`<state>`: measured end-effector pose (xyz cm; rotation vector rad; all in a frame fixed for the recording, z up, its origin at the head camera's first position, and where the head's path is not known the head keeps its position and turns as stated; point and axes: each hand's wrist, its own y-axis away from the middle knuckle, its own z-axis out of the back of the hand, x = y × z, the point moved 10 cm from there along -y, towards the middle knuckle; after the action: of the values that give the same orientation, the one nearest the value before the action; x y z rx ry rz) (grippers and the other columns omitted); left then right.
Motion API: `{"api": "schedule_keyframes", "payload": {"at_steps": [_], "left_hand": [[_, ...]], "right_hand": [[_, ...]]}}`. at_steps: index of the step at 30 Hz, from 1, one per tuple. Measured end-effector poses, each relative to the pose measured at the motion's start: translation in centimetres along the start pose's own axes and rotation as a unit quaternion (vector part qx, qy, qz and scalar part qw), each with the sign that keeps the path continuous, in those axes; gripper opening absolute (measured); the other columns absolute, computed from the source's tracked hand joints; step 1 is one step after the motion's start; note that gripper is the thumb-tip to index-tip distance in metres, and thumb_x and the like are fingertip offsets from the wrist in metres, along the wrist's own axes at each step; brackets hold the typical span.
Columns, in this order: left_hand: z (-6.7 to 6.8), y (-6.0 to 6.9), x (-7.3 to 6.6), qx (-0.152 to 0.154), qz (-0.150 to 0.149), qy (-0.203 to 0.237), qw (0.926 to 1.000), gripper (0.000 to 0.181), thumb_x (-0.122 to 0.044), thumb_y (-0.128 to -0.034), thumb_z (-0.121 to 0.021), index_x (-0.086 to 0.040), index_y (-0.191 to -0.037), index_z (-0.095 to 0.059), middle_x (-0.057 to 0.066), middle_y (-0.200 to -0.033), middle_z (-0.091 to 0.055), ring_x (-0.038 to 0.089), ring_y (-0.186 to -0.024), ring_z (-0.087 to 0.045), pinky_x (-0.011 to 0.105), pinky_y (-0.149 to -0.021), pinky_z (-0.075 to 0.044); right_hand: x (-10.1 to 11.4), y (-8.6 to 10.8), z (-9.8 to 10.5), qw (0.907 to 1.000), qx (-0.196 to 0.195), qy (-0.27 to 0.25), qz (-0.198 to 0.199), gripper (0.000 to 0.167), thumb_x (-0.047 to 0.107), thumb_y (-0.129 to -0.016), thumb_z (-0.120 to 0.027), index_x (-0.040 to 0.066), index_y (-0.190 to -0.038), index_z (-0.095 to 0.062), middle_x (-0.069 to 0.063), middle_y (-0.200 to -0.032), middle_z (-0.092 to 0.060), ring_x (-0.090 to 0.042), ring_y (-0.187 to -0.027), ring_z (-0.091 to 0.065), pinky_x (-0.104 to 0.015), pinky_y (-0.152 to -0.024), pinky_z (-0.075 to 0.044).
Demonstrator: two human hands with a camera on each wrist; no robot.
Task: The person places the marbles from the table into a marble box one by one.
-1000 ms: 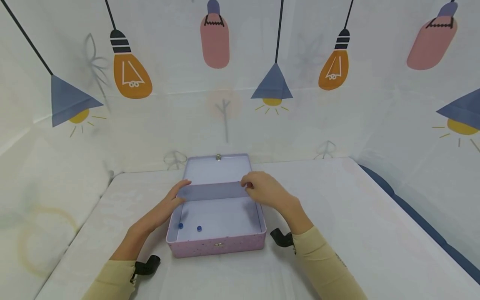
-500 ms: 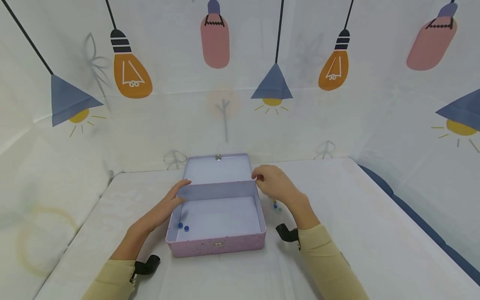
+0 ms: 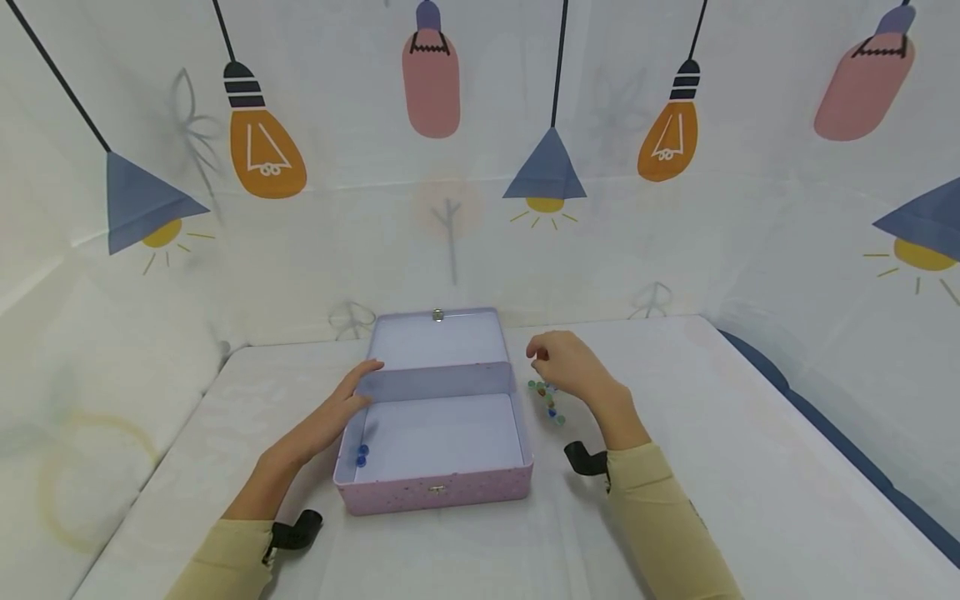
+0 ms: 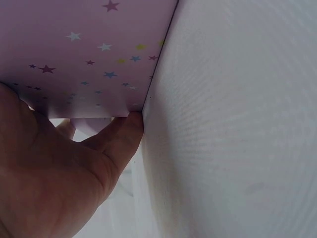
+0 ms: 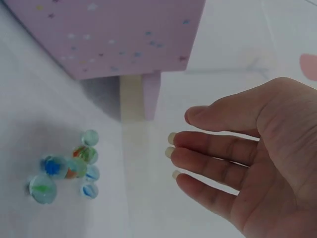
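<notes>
The white table lay under both sets of fingers. On it, between the two hands, I logged the pink box, its lid tipped back beyond the left fingertips. The left hand held the box at its rear left corner, thumb spread from the fingers; I could not tell how far the thumb reached over the rim. The right hand hung beside the box, fingers loosely bent and next to one another, pinching nothing. Change noted: over the last second the right hand had moved outward from the box's rear right side, uncovering the loose marbles near its fingertips, on the wearer's side of them. Inside the box, on the wearer's side of the left fingers, the two blue marbles, apart earlier, had come together along the left wall. I judged the loose marbles to be within easy reach. My head view alone gave the box's inside; the right wrist view alone showed the gap between thumb and fingers and the marbles' coloured swirls. The left wrist view added fingers round the corner, low against the star-printed wall.
</notes>
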<state>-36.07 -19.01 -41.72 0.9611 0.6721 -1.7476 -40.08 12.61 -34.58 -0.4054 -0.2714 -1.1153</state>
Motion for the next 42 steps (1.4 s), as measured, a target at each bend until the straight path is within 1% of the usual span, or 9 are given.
{"api": "schedule_keyframes", "payload": {"at_steps": [4, 6, 10, 14, 16, 21, 27, 34, 42], "left_hand": [[0.0, 0.0, -0.1, 0.001, 0.002, 0.006, 1.0, 0.061, -0.015, -0.1019, -0.039, -0.02, -0.158, -0.016, 0.014, -0.168, 0.001, 0.041, -0.154, 0.007, 0.073, -0.116, -0.001], [0.0, 0.0, -0.1, 0.002, 0.001, 0.008, 1.0, 0.061, -0.015, -0.1017, -0.04, -0.02, -0.158, -0.017, 0.014, -0.168, 0.001, 0.041, -0.154, 0.007, 0.072, -0.116, -0.001], [0.0, 0.0, 0.0, 0.001, -0.002, 0.003, 1.0, 0.061, -0.016, -0.1017, -0.039, -0.019, -0.158, -0.017, 0.014, -0.168, 0.0, 0.04, -0.155, 0.006, 0.072, -0.117, -0.001], [0.0, -0.1, 0.3, 0.002, -0.001, 0.003, 1.0, 0.06, -0.017, -0.1023, -0.038, -0.02, -0.159, -0.016, 0.013, -0.168, 0.001, 0.04, -0.155, 0.007, 0.072, -0.117, -0.001], [0.0, -0.2, 0.4, 0.003, 0.0, 0.006, 1.0, 0.06, -0.017, -0.1028, -0.037, -0.021, -0.159, -0.016, 0.012, -0.168, 0.001, 0.039, -0.155, 0.007, 0.072, -0.117, -0.001], [-0.1, -0.3, 0.5, 0.001, -0.001, 0.007, 1.0, 0.059, -0.017, -0.1031, -0.036, -0.022, -0.158, -0.016, 0.011, -0.168, 0.001, 0.037, -0.155, 0.006, 0.071, -0.117, -0.002], [-0.1, -0.2, 0.5, 0.002, 0.0, 0.004, 1.0, 0.059, -0.017, -0.1029, -0.036, -0.023, -0.158, -0.016, 0.01, -0.168, 0.0, 0.037, -0.155, 0.006, 0.071, -0.117, -0.003], [-0.1, -0.2, 0.5, 0.002, 0.003, 0.004, 1.0, 0.059, -0.017, -0.1029, -0.037, -0.024, -0.158, -0.016, 0.01, -0.168, 0.001, 0.037, -0.155, 0.006, 0.072, -0.117, -0.003], [-0.1, -0.3, 0.7, 0.002, 0.001, 0.009, 1.0, 0.059, -0.018, -0.1034, -0.037, -0.023, -0.158, -0.016, 0.01, -0.168, 0.001, 0.037, -0.155, 0.006, 0.072, -0.117, -0.003]], "right_hand": [[-1.4, -0.1, -0.8, 0.9996, 0.017, 0.005, -0.021, 0.022, 0.008, -0.091, -0.061, 0.002, -0.109, -0.072, -0.009, -0.094, -0.068, -0.021, -0.082, -0.059, -0.037, -0.073, -0.052], [-1.9, -0.1, -1.1, 0.9994, 0.02, 0.009, -0.025, 0.023, 0.007, -0.091, -0.061, 0.001, -0.11, -0.072, -0.011, -0.095, -0.069, -0.022, -0.083, -0.06, -0.039, -0.075, -0.053], [-3.0, -0.1, -1.7, 0.9985, 0.033, 0.009, -0.042, 0.024, 0.008, -0.09, -0.061, 0.001, -0.11, -0.071, -0.014, -0.099, -0.068, -0.025, -0.086, -0.061, -0.041, -0.076, -0.053], [-4.1, 0.1, -2.4, 0.9968, 0.047, 0.007, -0.064, 0.026, 0.007, -0.089, -0.059, 0.0, -0.111, -0.07, -0.015, -0.101, -0.068, -0.025, -0.086, -0.06, -0.038, -0.073, -0.052], [-4.5, 0.1, -2.6, 0.9964, 0.049, 0.008, -0.069, 0.026, 0.006, -0.087, -0.058, 0.0, -0.11, -0.07, -0.015, -0.1, -0.068, -0.025, -0.084, -0.059, -0.036, -0.07, -0.051], [-5.3, 0.1, -2.9, 0.9952, 0.051, 0.009, -0.083, 0.028, 0.004, -0.085, -0.056, 0.001, -0.108, -0.071, -0.016, -0.102, -0.069, -0.025, -0.086, -0.06, -0.037, -0.071, -0.052], [-6.5, 0.0, -3.9, 0.9924, 0.071, 0.025, -0.097, 0.026, 0.006, -0.087, -0.056, 0.004, -0.106, -0.073, -0.014, -0.103, -0.069, -0.025, -0.088, -0.06, -0.04, -0.075, -0.053], [-6.5, 0.0, -4.1, 0.9928, 0.073, 0.021, -0.093, 0.025, 0.003, -0.084, -0.056, 0.004, -0.101, -0.074, -0.014, -0.101, -0.07, -0.025, -0.087, -0.06, -0.043, -0.078, -0.053], [-6.5, 0.2, -4.2, 0.9919, 0.076, 0.011, -0.101, 0.02, 0.003, -0.086, -0.057, 0.002, -0.098, -0.074, -0.015, -0.102, -0.072, -0.025, -0.088, -0.064, -0.041, -0.077, -0.055]]}}
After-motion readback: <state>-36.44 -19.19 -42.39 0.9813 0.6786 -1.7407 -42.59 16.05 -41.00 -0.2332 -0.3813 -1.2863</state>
